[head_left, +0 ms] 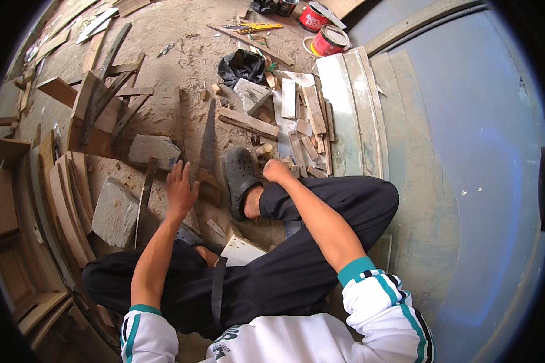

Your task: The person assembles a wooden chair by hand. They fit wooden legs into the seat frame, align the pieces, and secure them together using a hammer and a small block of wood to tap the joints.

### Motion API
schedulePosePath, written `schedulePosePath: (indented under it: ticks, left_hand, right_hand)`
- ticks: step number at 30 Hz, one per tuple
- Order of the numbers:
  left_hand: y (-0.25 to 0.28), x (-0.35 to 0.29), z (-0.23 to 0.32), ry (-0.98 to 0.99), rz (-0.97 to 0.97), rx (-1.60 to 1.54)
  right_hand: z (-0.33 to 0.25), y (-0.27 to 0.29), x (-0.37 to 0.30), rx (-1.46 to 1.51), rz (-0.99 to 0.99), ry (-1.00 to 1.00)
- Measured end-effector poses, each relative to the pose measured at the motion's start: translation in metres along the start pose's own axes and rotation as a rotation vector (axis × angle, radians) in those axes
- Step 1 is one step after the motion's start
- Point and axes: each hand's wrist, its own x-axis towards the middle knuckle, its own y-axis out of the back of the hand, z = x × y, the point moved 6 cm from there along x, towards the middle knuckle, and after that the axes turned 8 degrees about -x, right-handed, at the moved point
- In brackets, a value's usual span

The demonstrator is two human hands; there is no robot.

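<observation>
My left hand [181, 189] is open, fingers spread, over the dirt floor beside a grey stone block [154, 150]. A thin wooden strip [146, 196] leans just left of it. To its right lies a hand saw [208, 142], its tapered blade pointing away from me. My right hand [277, 171] is closed in a fist above my right knee's inner side, close to my dark clog [239, 178]. What it holds, if anything, is hidden. Beyond the fist are a short round piece of wood [264, 150] and a pile of wood offcuts [309, 127].
A second stone block [114, 212] lies at left near curved boards [69, 202]. Farther off are a wooden frame [106, 106], a black plastic bag [241, 66], a yellow-handled saw [257, 26] and red cans [329, 41]. A blue-grey panel [466, 139] stands at right.
</observation>
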Motion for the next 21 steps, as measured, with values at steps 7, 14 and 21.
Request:
schedulePosePath:
  ticks: [7, 14, 21]
  left_hand:
    - [-0.023, 0.034, 0.051, 0.021, -0.062, -0.265]
    - [-0.035, 0.061, 0.089, -0.048, -0.142, -0.342]
    - [-0.035, 0.052, 0.078, 0.047, -0.19, -0.338]
  right_hand:
    - [0.082, 0.012, 0.022, 0.098, -0.02, -0.266]
    - [0.209, -0.003, 0.049, 0.301, 0.26, -0.571]
    - [0.214, 0.02, 0.03, 0.082, 0.08, -0.903]
